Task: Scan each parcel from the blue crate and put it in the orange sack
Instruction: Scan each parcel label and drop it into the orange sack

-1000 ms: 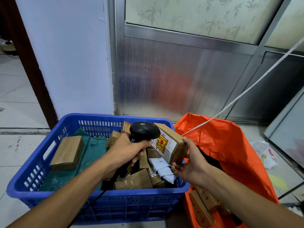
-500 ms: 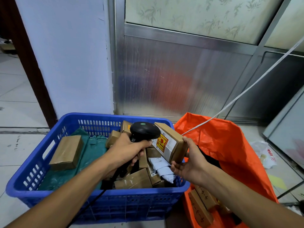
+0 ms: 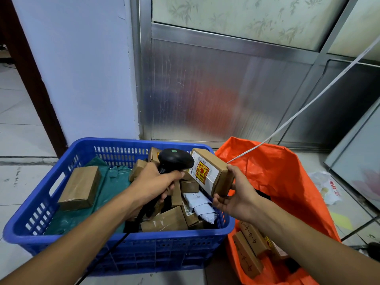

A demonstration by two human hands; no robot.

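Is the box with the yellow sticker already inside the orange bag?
No, the right hand holds the box with the yellow sticker up in front of the scanner, above the blue crate, not in the orange sack.

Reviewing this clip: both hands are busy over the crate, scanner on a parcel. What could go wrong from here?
1. The right hand grips the labelled box only at its near end; it might slip and drop back into the blue crate before reaching the orange sack.
2. The scanner in the left hand sits very close to the label, so the read may fail.
3. The scanner's black cable trails over the crate's front rim and could snag.
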